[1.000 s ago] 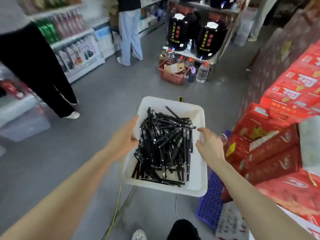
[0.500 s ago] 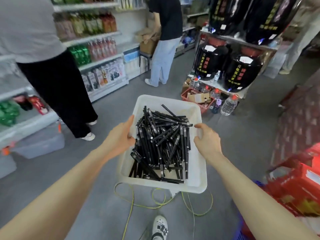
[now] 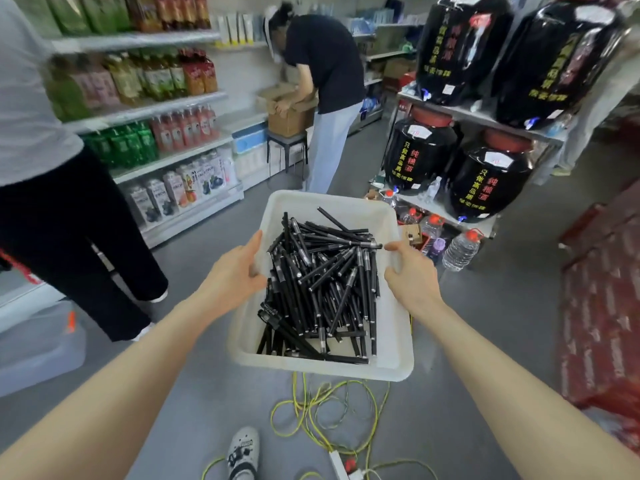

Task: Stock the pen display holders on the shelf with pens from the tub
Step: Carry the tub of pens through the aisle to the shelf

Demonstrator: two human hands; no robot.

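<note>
Head view shows a shop aisle, with drink shelves on the left and big black jars on a rack to the right. No pen display holders can be made out anywhere in it. The white tub is held up in the middle of the view, above the grey floor. It carries a deep, tangled heap of black pens, so by my reading the stocking itself has not begun and nearly everything is left: reach the holders, set the tub down, and fill them. The left hand grips the tub's left rim with its thumb hooked over the edge. The right hand grips the right rim the same way, and neither holds a pen. A loose yellow cable lies coiled on the floor below, a likely trip risk.
</note>
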